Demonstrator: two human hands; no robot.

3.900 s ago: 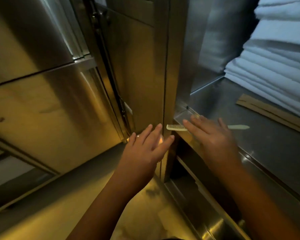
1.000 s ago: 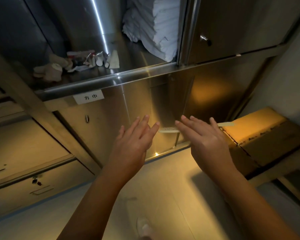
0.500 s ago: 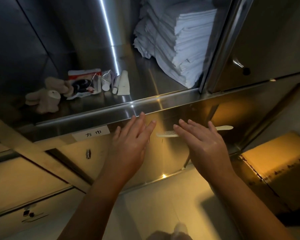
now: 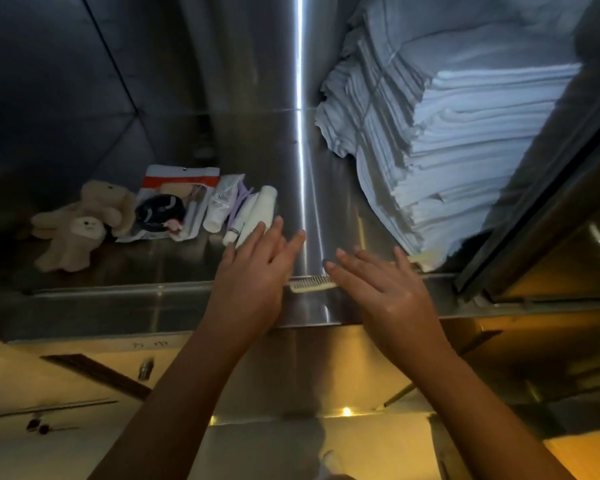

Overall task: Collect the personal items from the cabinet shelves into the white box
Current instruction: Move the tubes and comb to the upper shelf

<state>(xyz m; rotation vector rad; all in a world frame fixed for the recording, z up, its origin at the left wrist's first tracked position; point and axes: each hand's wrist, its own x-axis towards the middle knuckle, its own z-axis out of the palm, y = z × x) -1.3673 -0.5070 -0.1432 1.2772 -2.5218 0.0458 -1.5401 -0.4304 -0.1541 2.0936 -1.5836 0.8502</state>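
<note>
Hands had reached the shelf (image 4: 118, 292): left hand (image 4: 253, 271) open near the tubes (image 4: 243, 216), right hand (image 4: 388, 292) seemingly pinching the comb (image 4: 310, 284); more to collect.

A linen storeroom, hotel or similar.
Brushed stainless-steel cabinet shelf (image 4: 160, 299) holding a tall stack of folded white towels (image 4: 465, 133); steel drawers (image 4: 49, 393) below.

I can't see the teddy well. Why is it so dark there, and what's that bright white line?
Head view: the white line is glare off the shiny steel wall; the teddies sit in the shadowed left corner; yellow light glows only below the shelf.
</note>
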